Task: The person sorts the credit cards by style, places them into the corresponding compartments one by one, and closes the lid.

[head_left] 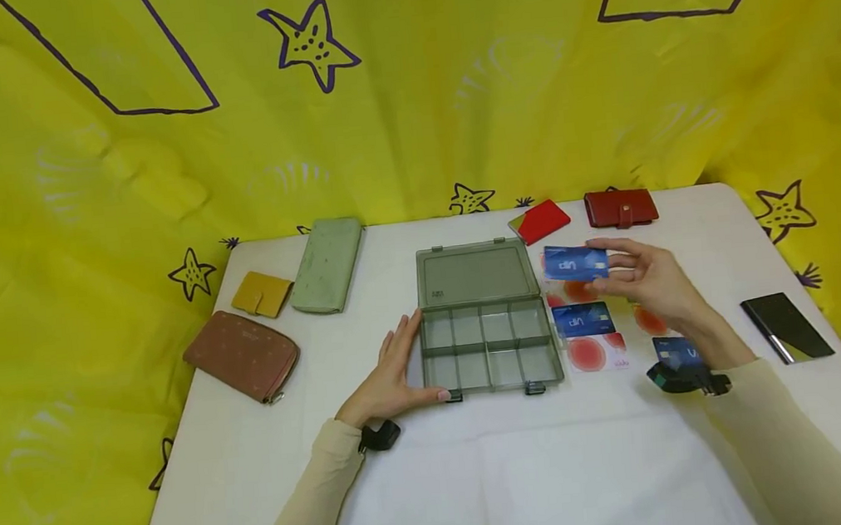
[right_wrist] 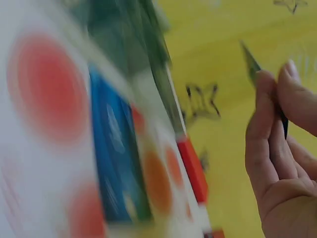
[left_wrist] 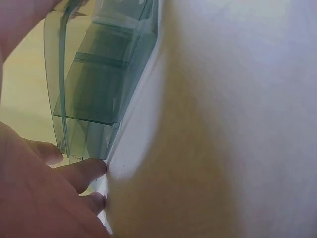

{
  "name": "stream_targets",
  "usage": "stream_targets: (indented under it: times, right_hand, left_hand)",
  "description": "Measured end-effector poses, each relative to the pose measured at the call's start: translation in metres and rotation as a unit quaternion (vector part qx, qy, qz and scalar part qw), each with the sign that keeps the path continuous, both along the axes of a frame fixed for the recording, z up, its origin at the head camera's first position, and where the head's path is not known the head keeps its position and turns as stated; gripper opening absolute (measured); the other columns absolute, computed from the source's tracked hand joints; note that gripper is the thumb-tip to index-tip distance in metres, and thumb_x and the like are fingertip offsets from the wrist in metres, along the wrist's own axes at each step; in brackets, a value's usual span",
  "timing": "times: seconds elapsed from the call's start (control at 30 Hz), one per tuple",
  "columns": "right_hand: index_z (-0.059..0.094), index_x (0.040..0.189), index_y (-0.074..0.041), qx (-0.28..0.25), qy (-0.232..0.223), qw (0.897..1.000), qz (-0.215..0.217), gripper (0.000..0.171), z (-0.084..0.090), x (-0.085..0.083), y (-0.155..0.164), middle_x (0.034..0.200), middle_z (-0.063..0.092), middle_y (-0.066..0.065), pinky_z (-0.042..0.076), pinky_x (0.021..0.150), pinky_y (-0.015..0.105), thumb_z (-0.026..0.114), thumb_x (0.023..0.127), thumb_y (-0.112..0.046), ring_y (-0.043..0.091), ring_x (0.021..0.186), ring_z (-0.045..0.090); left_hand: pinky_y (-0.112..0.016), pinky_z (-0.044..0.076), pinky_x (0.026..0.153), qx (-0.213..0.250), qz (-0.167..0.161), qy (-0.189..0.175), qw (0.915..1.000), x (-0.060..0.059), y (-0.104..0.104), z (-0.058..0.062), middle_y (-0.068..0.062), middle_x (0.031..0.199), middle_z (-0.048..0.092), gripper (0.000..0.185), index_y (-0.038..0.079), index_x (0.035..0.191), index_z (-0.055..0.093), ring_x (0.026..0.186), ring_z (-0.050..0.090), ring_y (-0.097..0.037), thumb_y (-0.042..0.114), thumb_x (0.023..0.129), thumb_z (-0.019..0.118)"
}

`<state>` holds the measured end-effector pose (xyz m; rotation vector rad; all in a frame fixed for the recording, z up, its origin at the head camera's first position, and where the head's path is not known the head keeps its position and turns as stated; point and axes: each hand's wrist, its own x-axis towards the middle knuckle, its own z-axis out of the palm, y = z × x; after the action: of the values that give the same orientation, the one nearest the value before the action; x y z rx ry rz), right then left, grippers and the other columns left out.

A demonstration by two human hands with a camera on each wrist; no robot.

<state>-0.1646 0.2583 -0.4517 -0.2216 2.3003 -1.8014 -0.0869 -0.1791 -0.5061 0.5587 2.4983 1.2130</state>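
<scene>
A translucent grey-green compartment box [head_left: 486, 348] lies with its lid [head_left: 477, 274] folded back, its several compartments bare. My left hand [head_left: 393, 381] rests along its left side, fingers straight and thumb at the front edge; in the left wrist view the fingertips [left_wrist: 91, 171] are right at the box wall. My right hand [head_left: 647, 276] pinches a blue VIP card [head_left: 566, 263] between thumb and fingers, raised above other cards. Seen nearly edge-on in the right wrist view, the card [right_wrist: 250, 62] is a thin dark sliver. Below it lie another blue card [head_left: 583, 320] and a white card with red circles [head_left: 594, 354].
Another blue card [head_left: 672, 350] lies by my right wrist. Behind are a red card holder [head_left: 544, 221] and a dark red wallet [head_left: 621, 208]; a black card case [head_left: 787, 328] is far right. At left sit yellow [head_left: 261, 294], green [head_left: 327, 266] and brown wallets [head_left: 242, 355].
</scene>
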Motion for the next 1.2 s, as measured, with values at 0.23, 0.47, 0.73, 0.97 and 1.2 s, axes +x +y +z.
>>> stream_targets:
  times: [0.23,0.47,0.73,0.97,1.2]
  right_hand:
    - [0.058,0.145,0.003,-0.009,0.030,0.995,0.092,0.065,-0.016,0.025,-0.081,0.107,0.075,0.007,0.062,0.086,0.018,0.086,0.087,-0.002,0.013,0.089,0.072]
    - [0.075,0.128,-0.015,0.112,0.190,0.966,0.136,0.063,-0.030,0.046,-0.135,0.150,0.059,0.013,0.050,0.109,0.062,0.101,0.070,-0.019,0.037,0.136,0.054]
    - [0.076,0.127,-0.018,0.177,0.206,0.950,0.155,0.062,-0.033,0.053,-0.152,0.158,0.049,0.016,0.036,0.115,0.076,0.101,0.071,-0.026,0.043,0.145,0.036]
    - [0.073,0.132,-0.012,0.177,0.202,0.948,0.170,0.067,-0.027,0.048,-0.132,0.153,0.056,0.016,0.047,0.109,0.072,0.100,0.073,-0.028,0.042,0.140,0.046]
    - [0.073,0.129,-0.006,0.225,0.203,0.950,0.071,0.055,-0.015,0.028,-0.055,0.127,0.070,0.016,0.061,0.091,0.060,0.095,0.080,-0.019,0.038,0.115,0.064]
  left_hand:
    - [-0.050,-0.006,0.136,0.012,0.001,0.004,0.9999,-0.002,0.000,-0.001,-0.008,0.180,0.002,0.132,0.017,0.173,-0.002,0.167,-0.007,-0.025,0.031,0.082,0.093]
    - [-0.054,-0.007,0.135,0.024,-0.001,0.015,0.9996,-0.002,0.001,-0.002,-0.008,0.180,0.003,0.133,0.016,0.173,0.000,0.167,-0.007,-0.029,0.030,0.080,0.095]
    - [-0.054,-0.006,0.135,0.023,0.011,0.011,0.9996,-0.001,0.000,-0.004,-0.008,0.180,0.003,0.134,0.019,0.173,0.000,0.167,-0.006,-0.028,0.031,0.079,0.095]
    - [-0.051,-0.006,0.136,0.017,0.016,0.012,0.9996,0.001,0.001,-0.003,-0.010,0.180,0.006,0.135,0.017,0.173,0.001,0.167,-0.005,-0.027,0.031,0.078,0.096]
    - [-0.053,-0.006,0.135,0.024,0.016,0.016,0.9995,0.001,0.002,-0.002,-0.011,0.180,0.007,0.134,0.017,0.173,0.002,0.167,-0.004,-0.030,0.029,0.078,0.096]
